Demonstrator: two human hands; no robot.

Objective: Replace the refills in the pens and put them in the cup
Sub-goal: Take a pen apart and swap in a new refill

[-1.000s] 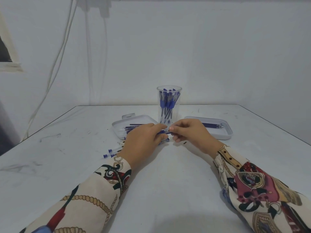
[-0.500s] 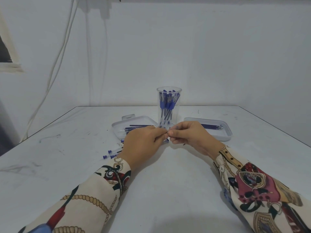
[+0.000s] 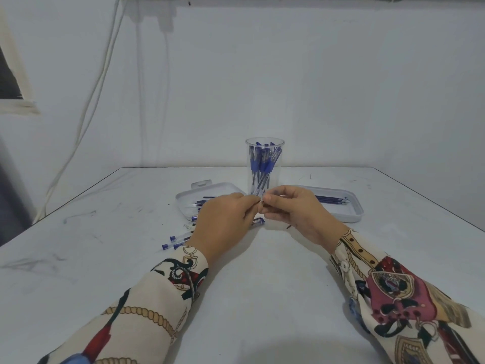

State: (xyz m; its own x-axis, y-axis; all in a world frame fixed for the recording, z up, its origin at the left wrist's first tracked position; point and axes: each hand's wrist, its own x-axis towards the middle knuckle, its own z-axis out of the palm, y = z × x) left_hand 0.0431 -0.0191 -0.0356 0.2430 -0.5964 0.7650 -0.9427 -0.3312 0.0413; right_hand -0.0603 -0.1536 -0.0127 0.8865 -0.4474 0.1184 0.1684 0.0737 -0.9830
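Head view: both hands meet above the middle of the white table point(image 3: 262, 298), just in front of the clear cup point(image 3: 265, 166). The left hand point(image 3: 223, 224) has its fingers curled, and the blue end of a pen point(image 3: 258, 221) sticks out below them, so its grip is clamped on that pen. The right hand point(image 3: 294, 211) pinches thumb against forefinger right at the left hand's fingertips; what sits in that pinch is too small to make out.

The cup stands upright behind the hands and holds a bunch of blue-capped pens, leaning against its wall. To its left lies a shallow white tray point(image 3: 189, 198) with thin blue refills in it; to its right a second white tray point(image 3: 354, 206) holds more refills point(image 3: 332, 199). Near the left wrist, several loose pens point(image 3: 175, 239) lie on the table. Both sleeves are patterned cream fabric.
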